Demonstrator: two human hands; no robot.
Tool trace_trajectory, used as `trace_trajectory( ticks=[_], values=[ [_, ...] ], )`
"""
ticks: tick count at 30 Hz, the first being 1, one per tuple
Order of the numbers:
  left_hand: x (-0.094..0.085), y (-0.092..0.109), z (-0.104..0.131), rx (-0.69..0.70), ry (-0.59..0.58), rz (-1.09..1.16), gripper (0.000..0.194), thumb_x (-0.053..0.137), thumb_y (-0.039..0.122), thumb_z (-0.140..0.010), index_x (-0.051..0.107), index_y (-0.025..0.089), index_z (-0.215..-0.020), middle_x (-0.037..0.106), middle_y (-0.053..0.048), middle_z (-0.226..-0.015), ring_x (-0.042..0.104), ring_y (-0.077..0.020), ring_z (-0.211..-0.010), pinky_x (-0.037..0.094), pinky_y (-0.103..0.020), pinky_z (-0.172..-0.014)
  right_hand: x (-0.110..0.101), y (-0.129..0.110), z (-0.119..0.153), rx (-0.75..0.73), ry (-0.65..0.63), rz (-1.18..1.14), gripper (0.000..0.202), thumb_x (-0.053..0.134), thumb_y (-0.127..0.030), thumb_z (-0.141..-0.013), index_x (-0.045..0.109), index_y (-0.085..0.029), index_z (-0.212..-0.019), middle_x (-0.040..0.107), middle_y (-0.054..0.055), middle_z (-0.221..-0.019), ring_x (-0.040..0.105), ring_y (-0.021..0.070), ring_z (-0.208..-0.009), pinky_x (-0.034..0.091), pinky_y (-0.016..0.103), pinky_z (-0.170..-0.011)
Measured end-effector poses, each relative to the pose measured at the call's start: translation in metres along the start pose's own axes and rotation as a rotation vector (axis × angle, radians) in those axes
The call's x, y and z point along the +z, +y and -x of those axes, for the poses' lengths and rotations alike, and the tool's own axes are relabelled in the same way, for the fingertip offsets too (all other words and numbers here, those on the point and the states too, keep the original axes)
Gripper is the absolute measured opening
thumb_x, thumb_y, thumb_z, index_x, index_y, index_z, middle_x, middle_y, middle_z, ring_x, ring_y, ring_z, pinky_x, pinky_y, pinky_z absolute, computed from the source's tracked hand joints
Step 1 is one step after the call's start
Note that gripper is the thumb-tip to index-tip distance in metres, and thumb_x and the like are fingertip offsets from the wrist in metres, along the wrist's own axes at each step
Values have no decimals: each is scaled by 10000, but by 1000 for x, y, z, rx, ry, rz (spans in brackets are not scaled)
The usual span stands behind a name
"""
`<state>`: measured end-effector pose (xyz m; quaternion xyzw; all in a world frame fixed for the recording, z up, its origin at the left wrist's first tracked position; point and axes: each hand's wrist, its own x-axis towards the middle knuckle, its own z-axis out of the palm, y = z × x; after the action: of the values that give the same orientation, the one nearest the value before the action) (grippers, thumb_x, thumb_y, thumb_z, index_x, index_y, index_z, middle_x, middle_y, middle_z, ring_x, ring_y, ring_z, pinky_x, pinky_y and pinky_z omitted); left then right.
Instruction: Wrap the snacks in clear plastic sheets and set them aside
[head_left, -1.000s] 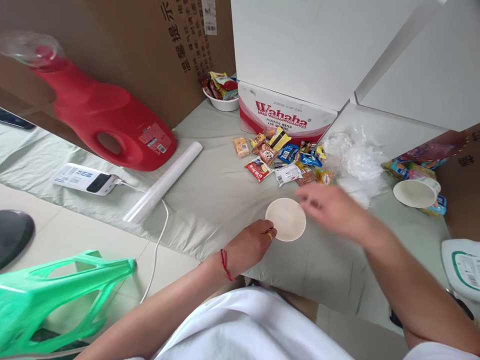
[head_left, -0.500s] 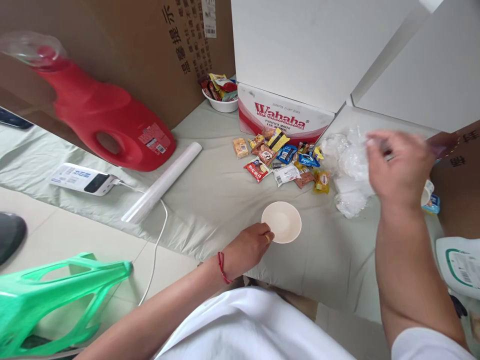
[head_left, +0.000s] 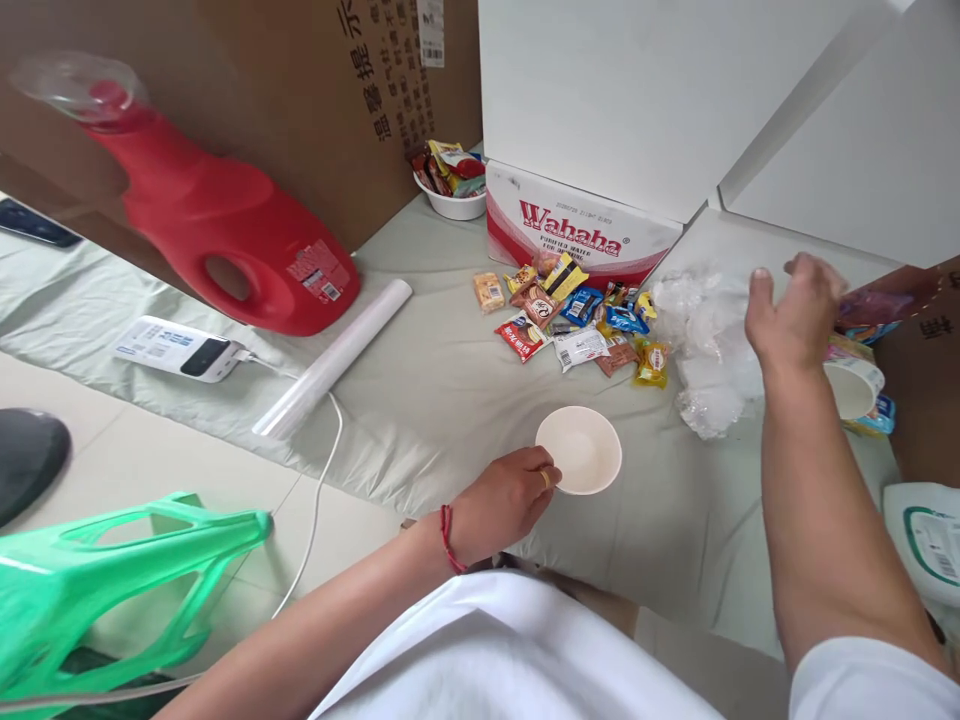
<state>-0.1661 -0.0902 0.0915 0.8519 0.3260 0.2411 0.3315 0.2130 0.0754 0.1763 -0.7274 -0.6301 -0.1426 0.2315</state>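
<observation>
My left hand (head_left: 517,495) pinches the near left rim of a small cream bowl (head_left: 579,452), which has nothing in it. On the right, my right hand (head_left: 796,315) is raised with thumb and fingers apart and nothing between them. It is nearest to a heap of crumpled clear plastic bags (head_left: 705,340). Left of the bags lies a pile of small wrapped snacks (head_left: 581,345) in several colours. A red and white Wahaha carton (head_left: 577,232) stands just behind the snacks.
A white bowl of packets (head_left: 459,205) sits at the back. On the left are a red jug (head_left: 247,240), a clear roll (head_left: 334,360), a power bank (head_left: 176,348) with its cable, and a green stool (head_left: 142,580). A paper cup (head_left: 855,388) and a white container (head_left: 926,540) are at right.
My right hand has opened, its thumb and fingers now spread. The paper cup beside my right wrist shows more fully. My left hand keeps its pinch on the bowl, and the view has shifted slightly.
</observation>
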Motion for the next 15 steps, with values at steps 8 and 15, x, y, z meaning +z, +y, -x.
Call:
trace_trajectory(
  ticks=[8, 15],
  values=[
    [8, 17, -19, 62, -122, 324, 218, 501, 133, -1004, 681, 162, -884, 672, -56, -885, 673, -135, -770, 548, -228, -715, -80, -66, 219, -628, -650, -534, 405, 657, -353, -992, 615, -275, -1387, 643, 98, -1434, 717, 232, -1125, 613, 344, -894],
    [21, 9, -15, 64, 112, 219, 370, 601, 205, -989, 600, 202, -1359, 612, -163, -1377, 653, -227, -1238, 575, -350, -1030, -47, 32, 237, -95, -312, -286, 245, 565, -390, -1001, 771, -258, -1005, 790, 68, -1007, 738, 249, -916, 589, 375, -832]
  ],
)
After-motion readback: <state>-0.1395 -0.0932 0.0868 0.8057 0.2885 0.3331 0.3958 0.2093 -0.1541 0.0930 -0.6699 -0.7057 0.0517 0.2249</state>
